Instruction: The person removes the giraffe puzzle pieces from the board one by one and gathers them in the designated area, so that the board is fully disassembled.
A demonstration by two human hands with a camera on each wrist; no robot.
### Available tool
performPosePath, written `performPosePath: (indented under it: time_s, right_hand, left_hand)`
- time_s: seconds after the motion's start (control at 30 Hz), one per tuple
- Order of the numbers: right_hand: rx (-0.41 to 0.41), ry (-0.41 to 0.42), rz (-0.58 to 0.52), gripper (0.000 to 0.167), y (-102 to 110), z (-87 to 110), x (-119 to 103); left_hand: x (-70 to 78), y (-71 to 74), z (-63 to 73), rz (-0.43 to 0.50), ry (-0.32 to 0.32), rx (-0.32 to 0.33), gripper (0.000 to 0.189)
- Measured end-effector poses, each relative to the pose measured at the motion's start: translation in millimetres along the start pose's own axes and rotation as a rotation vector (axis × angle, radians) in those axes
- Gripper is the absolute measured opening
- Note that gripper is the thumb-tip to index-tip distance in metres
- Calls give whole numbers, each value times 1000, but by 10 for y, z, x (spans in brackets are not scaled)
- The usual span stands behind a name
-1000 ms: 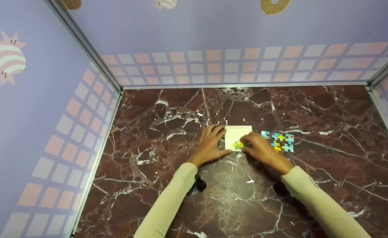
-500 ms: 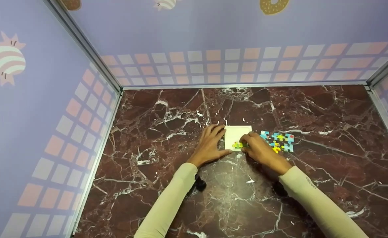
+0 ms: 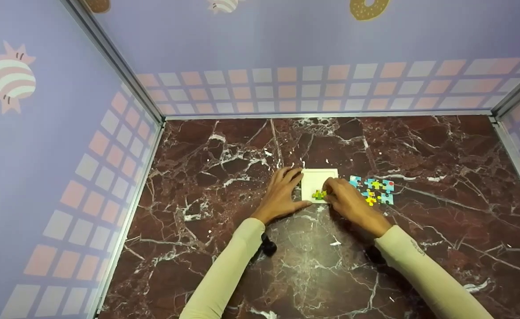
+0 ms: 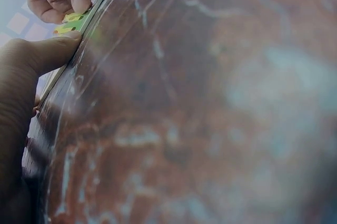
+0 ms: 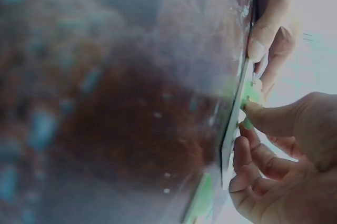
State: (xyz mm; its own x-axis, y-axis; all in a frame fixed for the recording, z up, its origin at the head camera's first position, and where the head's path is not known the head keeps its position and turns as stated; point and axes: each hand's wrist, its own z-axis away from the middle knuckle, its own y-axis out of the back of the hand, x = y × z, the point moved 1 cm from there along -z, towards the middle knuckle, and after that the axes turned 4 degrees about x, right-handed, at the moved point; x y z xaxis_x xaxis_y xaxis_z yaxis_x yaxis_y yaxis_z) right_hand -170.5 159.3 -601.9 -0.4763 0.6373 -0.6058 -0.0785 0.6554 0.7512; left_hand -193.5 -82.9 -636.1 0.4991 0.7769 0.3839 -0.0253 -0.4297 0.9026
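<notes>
A small cream puzzle tray lies on the marbled tabletop. Along its left side rests my left hand, fingertips at the upper left corner and the straight thumb at the near edge. My right hand is over the tray's near right corner, pinching a green jigsaw piece between thumb and fingers; most of that piece is hidden. Just left of those fingertips, a yellow-green jigsaw piece lies in the tray near its front edge. In the left wrist view, my left thumb touches the tray's rim beside the green and yellow pieces.
Right of the tray lie several loose jigsaw pieces, blue, yellow and green, one with a red spot. Purple printed panels with pink and white squares wall the table at the back and sides.
My right fingertips have shifted slightly at the tray's near right corner, showing a little more of the yellow-green piece. The left hand and the tray have stayed in place.
</notes>
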Motion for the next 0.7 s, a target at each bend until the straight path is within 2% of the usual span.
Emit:
performPosePath:
  time_s: [0.13, 0.3, 0.43, 0.57, 0.7]
  right_hand:
    - [25, -35, -28, 16, 11, 28, 5]
    - [91, -13, -85, 17, 100, 64, 47]
    - [130, -10, -175, 16, 192, 90, 68]
    - [113, -44, -258, 15, 204, 103, 101]
    - [86, -56, -278, 14, 147, 106, 130]
  left_hand:
    - [0, 3, 7, 9, 2, 3, 94]
    - [0, -1, -1, 8, -5, 2, 96]
    - [0, 3, -7, 1, -10, 5, 95]
    - [0, 9, -8, -16, -4, 6, 94]
    - [4, 1, -8, -28, -4, -2, 95]
